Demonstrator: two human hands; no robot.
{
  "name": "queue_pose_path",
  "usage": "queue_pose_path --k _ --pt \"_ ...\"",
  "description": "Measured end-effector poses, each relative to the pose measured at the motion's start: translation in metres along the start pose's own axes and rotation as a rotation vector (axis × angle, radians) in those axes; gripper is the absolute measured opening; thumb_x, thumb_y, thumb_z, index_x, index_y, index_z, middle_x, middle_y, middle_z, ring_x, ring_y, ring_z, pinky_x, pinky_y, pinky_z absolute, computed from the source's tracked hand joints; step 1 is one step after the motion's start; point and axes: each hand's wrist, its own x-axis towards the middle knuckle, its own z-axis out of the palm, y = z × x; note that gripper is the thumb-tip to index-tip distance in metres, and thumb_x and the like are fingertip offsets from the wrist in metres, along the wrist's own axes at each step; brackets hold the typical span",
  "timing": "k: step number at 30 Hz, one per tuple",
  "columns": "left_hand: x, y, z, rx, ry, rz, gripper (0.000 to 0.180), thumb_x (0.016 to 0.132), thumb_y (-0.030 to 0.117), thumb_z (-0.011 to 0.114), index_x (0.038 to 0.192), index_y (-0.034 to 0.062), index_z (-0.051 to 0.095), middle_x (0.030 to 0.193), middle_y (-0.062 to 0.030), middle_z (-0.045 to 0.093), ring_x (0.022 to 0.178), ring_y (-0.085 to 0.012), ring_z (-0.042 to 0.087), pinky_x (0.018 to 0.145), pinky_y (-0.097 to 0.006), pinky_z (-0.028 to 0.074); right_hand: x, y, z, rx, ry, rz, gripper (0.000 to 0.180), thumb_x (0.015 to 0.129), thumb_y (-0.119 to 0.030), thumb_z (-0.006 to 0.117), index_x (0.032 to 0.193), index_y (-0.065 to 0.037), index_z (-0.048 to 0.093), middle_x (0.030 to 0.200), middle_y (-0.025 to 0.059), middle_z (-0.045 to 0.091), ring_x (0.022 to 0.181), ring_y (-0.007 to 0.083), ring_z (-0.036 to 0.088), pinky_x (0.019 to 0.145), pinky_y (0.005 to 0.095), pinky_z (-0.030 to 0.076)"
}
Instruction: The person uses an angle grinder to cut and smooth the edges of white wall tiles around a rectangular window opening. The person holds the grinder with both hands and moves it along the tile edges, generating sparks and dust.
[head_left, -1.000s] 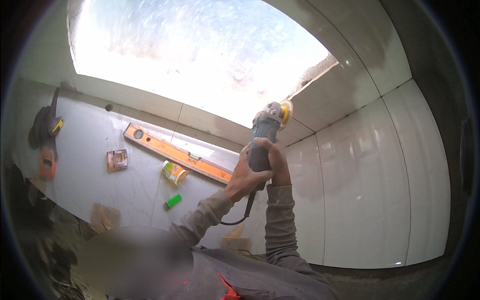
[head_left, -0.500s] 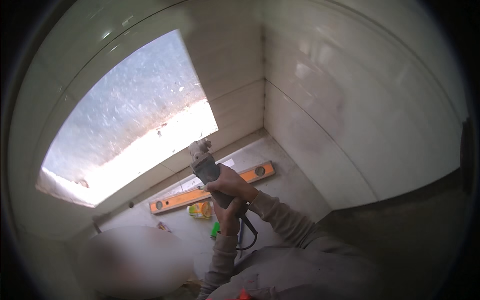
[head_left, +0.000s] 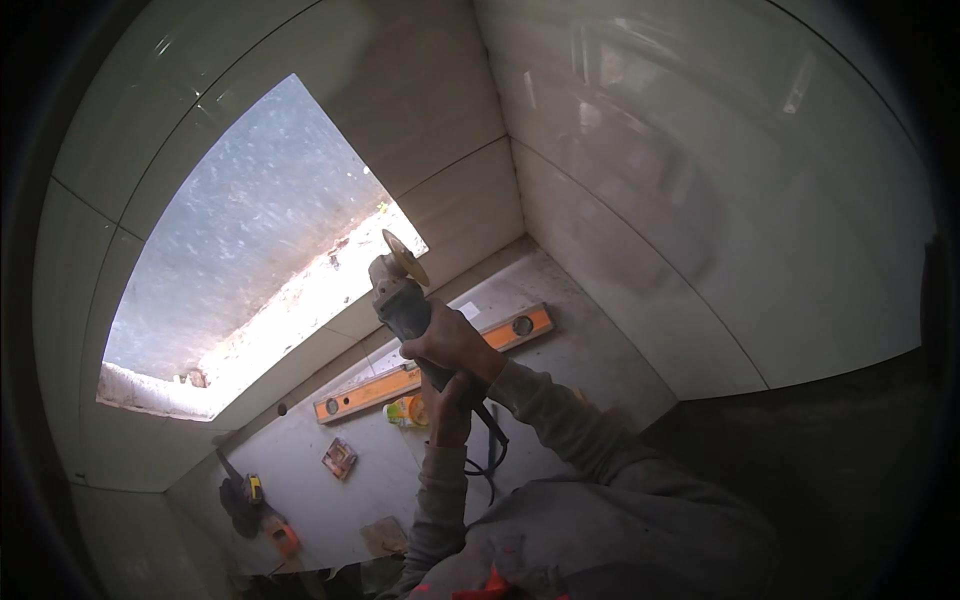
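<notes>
An angle grinder [head_left: 404,312] is gripped in both my hands, its head pointing up and away from me. My right hand [head_left: 458,345] wraps round the middle of its dark body. Lower down, my left hand [head_left: 450,402] is closed round the rear of the grip. The round cutting disc [head_left: 405,258] stands at the lower right corner of the bright wall opening [head_left: 240,230]; whether it touches the edge I cannot tell. A black cord [head_left: 500,455] loops down from the tool's rear end.
An orange spirit level [head_left: 370,393] lies along the wall foot, partly behind my hands. Near it are a yellow-green container [head_left: 405,411] and a small box [head_left: 340,458]. A yellow tape measure [head_left: 255,488] and an orange object [head_left: 283,537] lie at left. Tiled walls meet at a corner.
The grinder's head has turned and risen slightly, so the disc shows clearly. A pale blurred shape at lower left is gone, uncovering the items there. Both hands keep their grip.
</notes>
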Motion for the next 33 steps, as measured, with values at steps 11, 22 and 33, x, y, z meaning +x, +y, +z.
queue_pose_path --k 11,22,33 --pt "0.028 0.022 0.012 0.002 -0.015 0.102 0.070 0.078 0.025 0.078 0.134 0.0034 0.043 0.106 -0.0042 0.060 0.086 -0.0124 0.064 0.068 -0.026 0.055 0.021 -0.024 -0.006 0.006 0.075 -0.051 0.076 0.062 -0.033 0.079 0.119 0.011 0.052 0.107 0.0310 0.066 0.099 0.0414 0.069 0.089 0.0414 0.056" --pt "0.048 0.030 0.010 -0.048 -0.053 0.103 0.058 0.085 0.020 0.071 0.133 0.0011 0.046 0.111 -0.0066 0.060 0.095 -0.0173 0.066 0.078 -0.030 0.057 0.050 -0.025 -0.009 0.006 0.089 0.012 0.073 0.060 -0.031 0.082 0.117 0.009 0.058 0.109 0.0259 0.068 0.100 0.0366 0.070 0.089 0.0396 0.055" --pt "0.060 0.027 0.006 -0.036 -0.051 0.110 0.053 0.086 0.018 0.071 0.130 0.0009 0.048 0.106 -0.0065 0.062 0.091 -0.0168 0.066 0.074 -0.030 0.056 0.049 -0.037 -0.024 -0.010 0.045 0.005 0.078 0.061 -0.035 0.082 0.117 0.014 0.057 0.112 0.0296 0.066 0.101 0.0371 0.069 0.089 0.0398 0.055"
